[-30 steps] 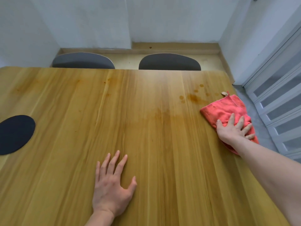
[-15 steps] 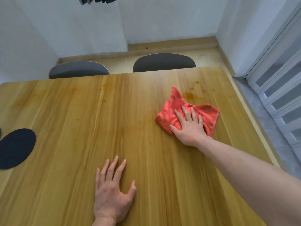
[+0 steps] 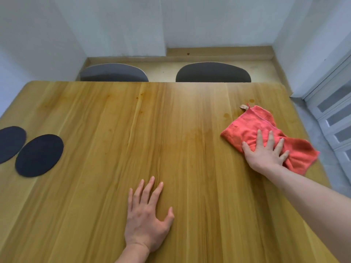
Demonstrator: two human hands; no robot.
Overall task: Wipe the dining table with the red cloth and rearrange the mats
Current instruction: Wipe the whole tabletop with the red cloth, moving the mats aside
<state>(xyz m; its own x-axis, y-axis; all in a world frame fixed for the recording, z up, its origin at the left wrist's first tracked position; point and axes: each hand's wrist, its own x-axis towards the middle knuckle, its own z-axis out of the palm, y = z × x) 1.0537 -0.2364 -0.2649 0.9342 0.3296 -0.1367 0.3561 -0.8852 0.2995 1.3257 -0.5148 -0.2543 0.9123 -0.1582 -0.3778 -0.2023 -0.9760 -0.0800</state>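
Note:
A crumpled red cloth (image 3: 247,128) lies near the right edge of the wooden dining table (image 3: 114,120). My right hand (image 3: 266,150) presses flat on the cloth with fingers spread and straight. My left hand (image 3: 147,219) rests palm down on the bare wood near the front, fingers spread. Two dark round mats lie at the left side: one mat (image 3: 39,155) fully in view, the other mat (image 3: 9,143) cut off by the frame's left edge. Brownish stains (image 3: 251,100) mark the wood just beyond the cloth.
Two grey chair backs (image 3: 114,73) (image 3: 212,73) stand tucked against the table's far edge. White walls close the room behind them. A white panelled door (image 3: 334,118) runs along the right, close to the table's right edge.
My right hand slid the cloth from the right edge toward the middle, then back to the right side. A second mat has come into view at the left. My left hand stayed put.

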